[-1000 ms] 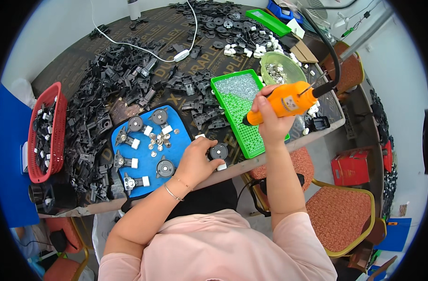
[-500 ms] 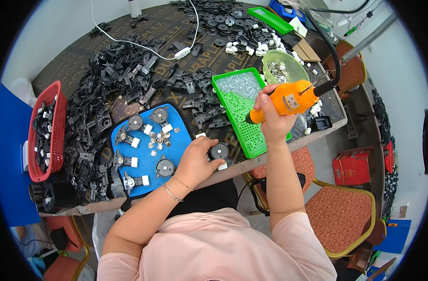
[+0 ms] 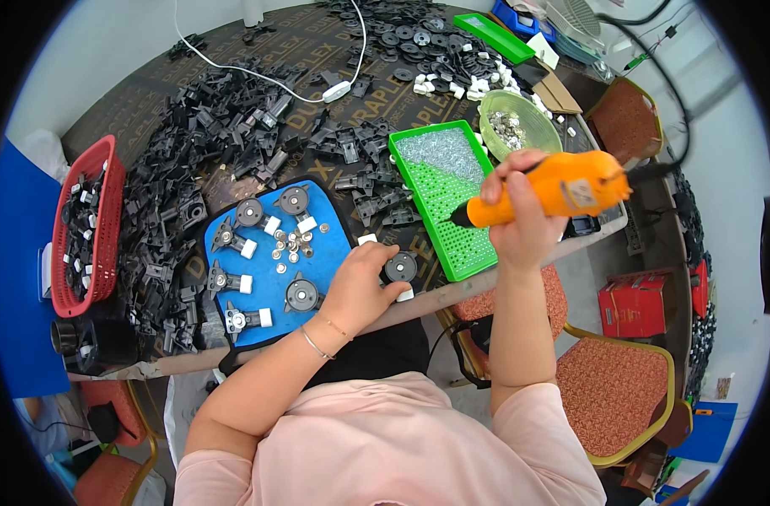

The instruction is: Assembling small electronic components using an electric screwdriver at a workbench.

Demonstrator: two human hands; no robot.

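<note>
My left hand is closed at the table's front edge, fingers and thumb around a dark round wheel part with white pieces beside it. To the right, my right hand grips an orange electric screwdriver. Its black nose points left over the green perforated tray, which has small silvery screws piled in its far half. Left of my left hand lies a blue mat. Several dark assemblies with white ends, including one wheel piece, sit on it around small round metal pieces.
Black plastic parts are heaped at left and centre, with black discs farther back. A red basket stands far left. A pale green bowl sits behind the screwdriver, whose black cable arcs at right. Chairs stand right.
My right hand has moved right with the screwdriver, which now lies closer to level. My left hand still holds the wheel part. The whole view has shifted slightly.
</note>
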